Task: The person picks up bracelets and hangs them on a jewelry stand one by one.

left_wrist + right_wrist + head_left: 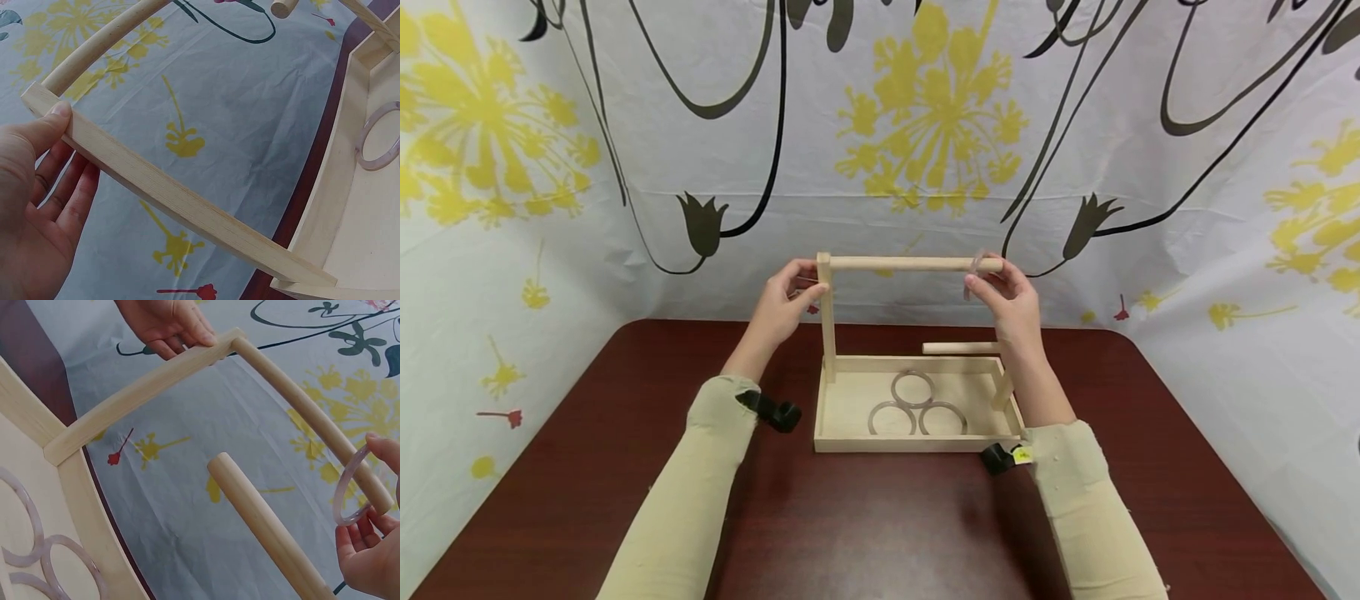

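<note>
My left hand [785, 307] grips the top of an upright wooden post [162, 181], thumb on the near face and fingers behind. From that post a round upper rod [910, 263] runs to the right, ending free. At its free end my right hand [1011, 304] pinches a pale translucent bangle [351, 487]. The bangle encircles the rod near its tip, as the right wrist view shows. Three similar bangles [912, 388] lie in the shallow wooden tray [917, 445] under the rod.
A shorter lower rod [960, 348] points left from a second post [1003, 390] at the tray's right side, partly hidden by my right forearm. The stand sits on a dark red table [880, 517]. A patterned cloth [880, 150] hangs behind the table.
</note>
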Available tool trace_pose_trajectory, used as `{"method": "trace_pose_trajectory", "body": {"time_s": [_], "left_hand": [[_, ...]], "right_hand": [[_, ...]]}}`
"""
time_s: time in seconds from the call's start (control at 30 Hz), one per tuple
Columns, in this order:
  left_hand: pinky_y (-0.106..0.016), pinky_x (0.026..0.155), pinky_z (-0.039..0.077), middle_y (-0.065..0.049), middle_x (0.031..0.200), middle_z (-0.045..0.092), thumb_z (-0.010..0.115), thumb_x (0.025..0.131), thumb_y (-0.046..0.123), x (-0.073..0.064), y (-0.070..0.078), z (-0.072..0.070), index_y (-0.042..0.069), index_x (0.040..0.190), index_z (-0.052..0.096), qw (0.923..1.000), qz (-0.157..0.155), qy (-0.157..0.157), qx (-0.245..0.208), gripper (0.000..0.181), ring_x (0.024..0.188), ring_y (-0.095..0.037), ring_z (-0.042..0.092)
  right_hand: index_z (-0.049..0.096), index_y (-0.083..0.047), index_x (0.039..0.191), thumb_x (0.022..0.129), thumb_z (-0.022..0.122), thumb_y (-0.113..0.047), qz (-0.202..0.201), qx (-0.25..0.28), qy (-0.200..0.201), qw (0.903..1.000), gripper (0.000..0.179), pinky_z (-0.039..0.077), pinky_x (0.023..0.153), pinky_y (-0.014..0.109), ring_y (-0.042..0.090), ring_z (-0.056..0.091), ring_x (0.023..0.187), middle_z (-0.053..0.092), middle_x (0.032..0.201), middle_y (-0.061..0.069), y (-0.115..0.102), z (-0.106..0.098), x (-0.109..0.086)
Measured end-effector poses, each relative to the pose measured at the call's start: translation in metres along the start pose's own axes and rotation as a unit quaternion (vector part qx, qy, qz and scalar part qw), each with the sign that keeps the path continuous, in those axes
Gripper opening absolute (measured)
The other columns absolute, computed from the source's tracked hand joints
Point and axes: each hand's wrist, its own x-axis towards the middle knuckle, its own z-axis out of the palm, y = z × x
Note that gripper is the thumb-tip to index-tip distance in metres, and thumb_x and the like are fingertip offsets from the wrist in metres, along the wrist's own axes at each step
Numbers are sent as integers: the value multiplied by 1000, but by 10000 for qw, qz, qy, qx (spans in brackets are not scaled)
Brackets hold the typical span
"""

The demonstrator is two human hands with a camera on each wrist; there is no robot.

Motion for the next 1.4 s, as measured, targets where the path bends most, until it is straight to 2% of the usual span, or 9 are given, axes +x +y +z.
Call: {"method": "trace_pose_trajectory", "body": {"time_s": [0.13, 0.2, 0.37, 0.57, 0.67, 0.83, 0.97, 1.17, 1.4], "left_hand": [[-19, 71, 54, -22, 123, 59, 59, 101, 13, 0, -1, 0, -2, 132, 54, 10000, 2, 4, 37, 35, 107, -31, 61], [-19, 71, 54, -22, 123, 58, 59, 101, 13, 0, -1, 0, -1, 132, 54, 10000, 0, 9, 55, 35, 108, -32, 61], [-19, 71, 54, -22, 123, 58, 60, 101, 14, 0, -1, 0, -1, 132, 54, 10000, -6, 13, 51, 35, 108, -33, 61], [-18, 70, 54, -22, 124, 58, 60, 101, 14, 0, -1, 0, -1, 132, 54, 10000, -17, 24, 38, 35, 109, -34, 61], [-18, 70, 54, -22, 123, 58, 60, 101, 14, 1, -2, 1, -1, 132, 54, 10000, -30, 19, 21, 35, 109, -33, 61], [-18, 70, 53, -23, 124, 58, 60, 101, 14, 2, -3, 1, -1, 132, 54, 10000, -43, 11, 37, 35, 109, -34, 61], [-18, 71, 53, -23, 125, 58, 60, 101, 15, 1, -2, 1, 0, 133, 54, 9999, -74, 10, 100, 36, 109, -35, 61], [-19, 71, 53, -23, 125, 58, 59, 101, 15, 0, 0, 1, 0, 133, 54, 9999, -76, 1, 117, 36, 109, -36, 62], [-18, 71, 53, -22, 125, 58, 59, 101, 15, -1, 1, 1, 0, 134, 54, 9999, -114, 7, 121, 36, 109, -35, 62]], "right_hand": [[63, -11, 122, 92, 67, 2, 100, 672, -94, 9976, 33, 48, 95, 17, 9, 57, 106, 62, 110, -4, 1, 2, 1], [66, -12, 115, 92, 66, 3, 172, 948, -163, 9952, 28, 47, 98, 18, 9, 57, 109, 63, 113, -4, 1, 3, 1], [67, -13, 109, 92, 67, -1, 432, 1278, -258, 9905, 21, 45, 104, 19, 10, 55, 117, 63, 120, -3, 1, 7, 1], [66, -12, 109, 93, 67, -1, 694, 1386, -281, 9875, 20, 46, 103, 21, 7, 59, 104, 64, 109, -3, 1, 13, 0], [63, -11, 112, 93, 65, -1, 724, 1325, -317, 9880, 21, 45, 105, 21, 6, 59, 107, 63, 110, -3, 1, 16, -1], [54, -5, 128, 95, 63, -2, 801, 1085, -383, 9901, 34, 41, 112, 23, 7, 56, 112, 57, 117, -1, 2, 18, -2], [49, -3, 135, 95, 62, -1, 854, 958, -421, 9908, 41, 42, 110, 22, 7, 54, 113, 54, 119, -1, 2, 21, -3], [52, -6, 129, 95, 60, 3, 880, 940, -504, 9904, 36, 43, 106, 19, 7, 54, 111, 55, 117, -3, 3, 25, -5], [52, -9, 126, 96, 60, 3, 849, 872, -592, 9908, 33, 42, 110, 22, 8, 53, 113, 53, 118, -3, 5, 30, -6]]}}
